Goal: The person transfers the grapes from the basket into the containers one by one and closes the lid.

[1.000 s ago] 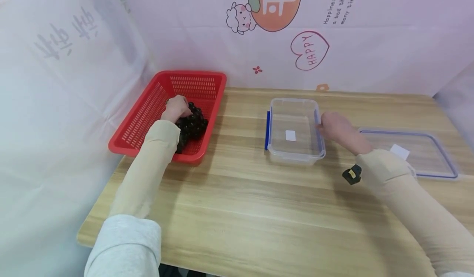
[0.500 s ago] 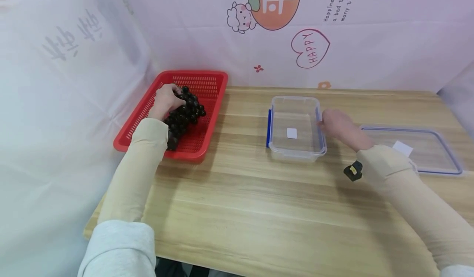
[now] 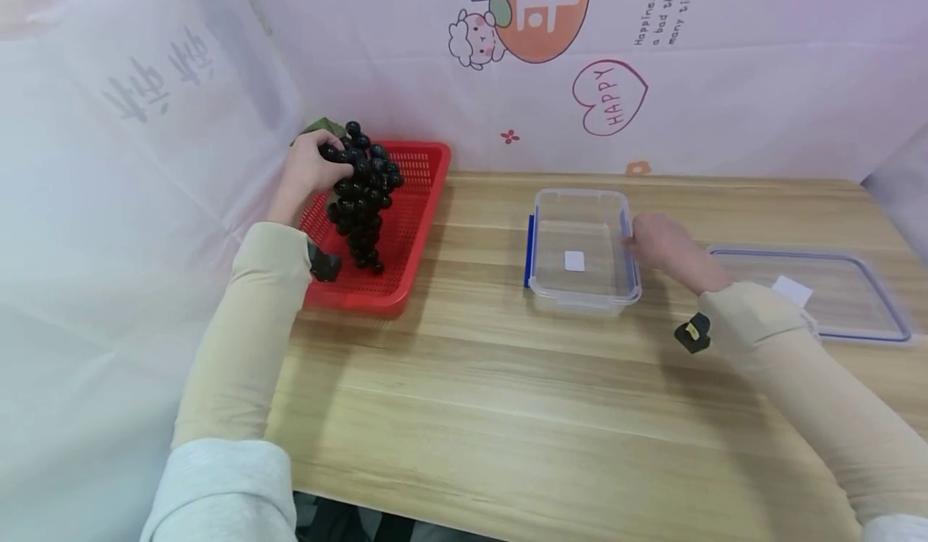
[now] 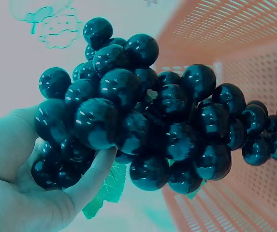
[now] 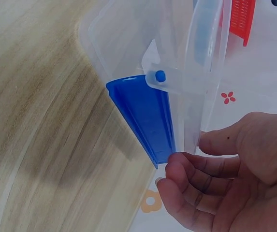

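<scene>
My left hand (image 3: 308, 170) grips a bunch of dark grapes (image 3: 365, 184) near its top, where a green leaf (image 3: 324, 126) sticks out. The bunch hangs tip down over the red plastic basket (image 3: 395, 296). In the left wrist view the thumb presses on the glossy grapes (image 4: 121, 89), with the other fingers partly hidden behind them. My right hand (image 3: 665, 246) pinches the right side of a clear lidless food container (image 3: 583, 232). Seen from the right wrist, thumb and curled fingers meet at its rim, beside a blue latch (image 5: 145, 118) that hangs down.
A clear lid (image 3: 844, 296) with a blue seal lies on the wooden table (image 3: 493, 397) at the right, partly behind my right forearm. Printed white cloth (image 3: 406, 51) walls off the back and the left side.
My left hand has lifted the grapes up from the basket floor, moving up and to the left. The bunch now hangs lengthwise. My right hand stays at the container.
</scene>
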The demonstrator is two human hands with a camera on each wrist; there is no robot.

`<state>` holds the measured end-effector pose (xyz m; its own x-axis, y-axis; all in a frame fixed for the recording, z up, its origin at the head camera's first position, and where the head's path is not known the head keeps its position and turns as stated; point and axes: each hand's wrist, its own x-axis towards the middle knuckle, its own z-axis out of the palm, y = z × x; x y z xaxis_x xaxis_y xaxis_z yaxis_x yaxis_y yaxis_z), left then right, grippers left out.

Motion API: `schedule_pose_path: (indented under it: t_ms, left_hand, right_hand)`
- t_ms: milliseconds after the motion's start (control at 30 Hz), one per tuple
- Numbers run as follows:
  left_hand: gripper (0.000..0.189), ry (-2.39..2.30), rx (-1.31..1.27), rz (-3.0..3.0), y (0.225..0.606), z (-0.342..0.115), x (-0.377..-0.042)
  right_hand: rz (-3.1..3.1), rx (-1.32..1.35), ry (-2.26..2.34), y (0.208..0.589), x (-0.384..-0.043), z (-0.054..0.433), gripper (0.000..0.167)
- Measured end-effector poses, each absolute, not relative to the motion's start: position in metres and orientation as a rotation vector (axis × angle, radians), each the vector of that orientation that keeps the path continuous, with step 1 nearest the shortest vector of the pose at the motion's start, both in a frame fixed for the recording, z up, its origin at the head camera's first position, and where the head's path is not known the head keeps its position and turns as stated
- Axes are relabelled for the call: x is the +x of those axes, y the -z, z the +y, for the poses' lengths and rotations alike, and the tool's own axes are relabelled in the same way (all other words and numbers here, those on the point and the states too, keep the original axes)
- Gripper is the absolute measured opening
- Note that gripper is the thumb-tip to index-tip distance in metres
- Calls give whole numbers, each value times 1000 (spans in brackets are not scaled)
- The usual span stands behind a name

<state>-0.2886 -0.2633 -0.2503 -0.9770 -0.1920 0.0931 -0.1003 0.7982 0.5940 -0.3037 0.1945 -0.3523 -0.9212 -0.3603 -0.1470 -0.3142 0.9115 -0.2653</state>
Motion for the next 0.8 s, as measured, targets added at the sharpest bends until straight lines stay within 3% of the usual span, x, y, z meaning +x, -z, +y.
schedule_pose_path:
  t_ms: [800]
  left_hand:
    - [21,1354,97,-2515,179,-211,-270]
  right_hand:
    - [2894,-513,376,352,-300,198,22]
